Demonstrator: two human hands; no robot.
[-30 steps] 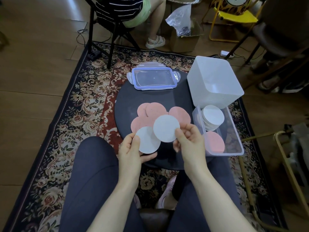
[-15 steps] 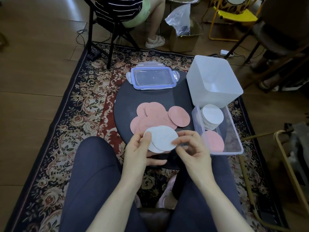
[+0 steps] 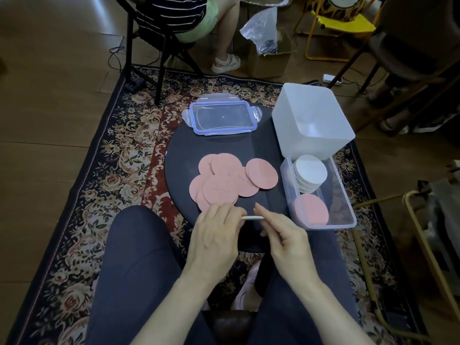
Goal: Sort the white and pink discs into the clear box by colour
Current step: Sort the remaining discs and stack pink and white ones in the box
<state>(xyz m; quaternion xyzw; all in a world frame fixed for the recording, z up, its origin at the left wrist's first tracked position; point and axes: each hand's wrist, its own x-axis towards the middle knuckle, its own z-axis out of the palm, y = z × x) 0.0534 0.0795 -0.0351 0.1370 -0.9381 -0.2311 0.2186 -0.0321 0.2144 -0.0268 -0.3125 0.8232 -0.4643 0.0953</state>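
Several pink discs (image 3: pixel 224 180) lie overlapping on the round black table (image 3: pixel 263 145). At the table's right edge sits the clear box (image 3: pixel 348 215), with a stack of white discs (image 3: pixel 310 173) in its far half and a pink disc (image 3: pixel 311 212) in its near half. My left hand (image 3: pixel 214 235) and my right hand (image 3: pixel 281 232) hold white discs (image 3: pixel 252 217) between them, tilted flat so only a thin white edge shows. Both hands hover over the table's near edge, just below the pink pile.
The clear lid with a blue rim (image 3: pixel 222 117) lies at the table's far side. A white square tub (image 3: pixel 312 120) stands at the far right, touching the clear box. A person on a chair (image 3: pixel 179 23) sits beyond the patterned rug (image 3: pixel 117 155). A metal frame (image 3: pixel 428 245) stands on the right.
My hands brought the two white discs together, one over the other, lowered them toward me and tilted them flat, uncovering the pink pile.
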